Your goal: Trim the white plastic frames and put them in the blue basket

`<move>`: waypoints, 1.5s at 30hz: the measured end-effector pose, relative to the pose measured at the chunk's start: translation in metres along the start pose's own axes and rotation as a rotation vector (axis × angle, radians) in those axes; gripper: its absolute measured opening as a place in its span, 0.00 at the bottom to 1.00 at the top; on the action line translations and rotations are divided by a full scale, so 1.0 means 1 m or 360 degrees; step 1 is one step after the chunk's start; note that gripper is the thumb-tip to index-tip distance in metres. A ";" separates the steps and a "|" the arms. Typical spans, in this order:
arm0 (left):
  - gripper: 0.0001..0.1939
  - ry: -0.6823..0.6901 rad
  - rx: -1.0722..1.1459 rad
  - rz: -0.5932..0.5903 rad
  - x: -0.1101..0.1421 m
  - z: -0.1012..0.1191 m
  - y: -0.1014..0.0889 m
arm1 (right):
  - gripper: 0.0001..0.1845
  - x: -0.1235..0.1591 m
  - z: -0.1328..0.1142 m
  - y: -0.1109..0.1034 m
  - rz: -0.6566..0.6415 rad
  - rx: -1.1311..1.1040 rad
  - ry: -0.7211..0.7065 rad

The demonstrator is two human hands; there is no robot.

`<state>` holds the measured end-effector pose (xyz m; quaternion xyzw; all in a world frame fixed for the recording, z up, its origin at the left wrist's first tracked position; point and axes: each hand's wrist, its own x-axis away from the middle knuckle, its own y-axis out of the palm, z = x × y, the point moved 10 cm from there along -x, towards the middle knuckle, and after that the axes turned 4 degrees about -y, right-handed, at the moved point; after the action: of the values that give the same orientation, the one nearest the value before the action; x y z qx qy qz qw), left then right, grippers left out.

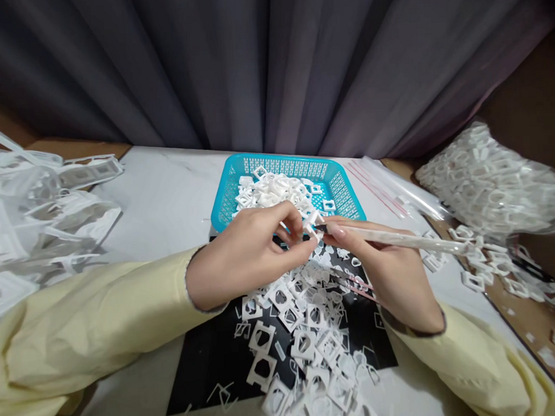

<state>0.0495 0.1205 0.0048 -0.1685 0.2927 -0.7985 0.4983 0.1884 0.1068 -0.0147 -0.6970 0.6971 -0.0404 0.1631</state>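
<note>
My left hand (256, 248) pinches a small white plastic frame (312, 224) between thumb and fingertips, just in front of a blue basket (220, 204). My right hand (389, 265) is closed around a slim tool with a long white handle (397, 235). Its dark tip meets the frame; the exact kind of tool cannot be made out. Below both hands, many loose white frames (305, 343) and thin scraps are heaped on a black mat (210, 368). More white pieces (277, 190) fill the basket.
White moulded sheets (45, 204) are piled at the left. A bulging clear bag of white parts (495, 182) stands at the right, with loose pieces (484, 264) before it. A flat zip bag (395, 185) lies beside the basket. A dark curtain (254, 69) hangs behind.
</note>
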 end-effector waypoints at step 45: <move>0.10 -0.0051 0.0805 -0.0496 -0.001 0.001 0.014 | 0.12 0.034 -0.088 0.001 -0.0275 0.0719 -0.1145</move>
<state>0.0599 0.1167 -0.0033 -0.0945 0.0471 -0.9102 0.4006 0.1633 0.0579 0.0621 -0.6693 0.5084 0.0400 0.5403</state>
